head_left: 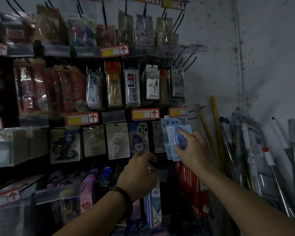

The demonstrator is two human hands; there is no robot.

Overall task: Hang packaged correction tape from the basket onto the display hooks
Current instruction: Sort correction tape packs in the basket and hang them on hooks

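Over at the right end of the row, the right hand (192, 147) grips a pale blue carded correction tape pack (173, 133), held just under a red-and-yellow price tag (177, 111). The left hand (140, 172) hovers lower, fingers curled below a dark blue pack marked 30 (138, 137); whether it holds anything I cannot tell

Boxed compasses (152, 86) above red arrow price tags (145, 114), poles (215, 116) against stained wall (271, 48)

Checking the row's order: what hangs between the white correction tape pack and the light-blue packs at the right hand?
Head view: a dark blue pack marked 30, then a dim greyish pack beside the light-blue packs.
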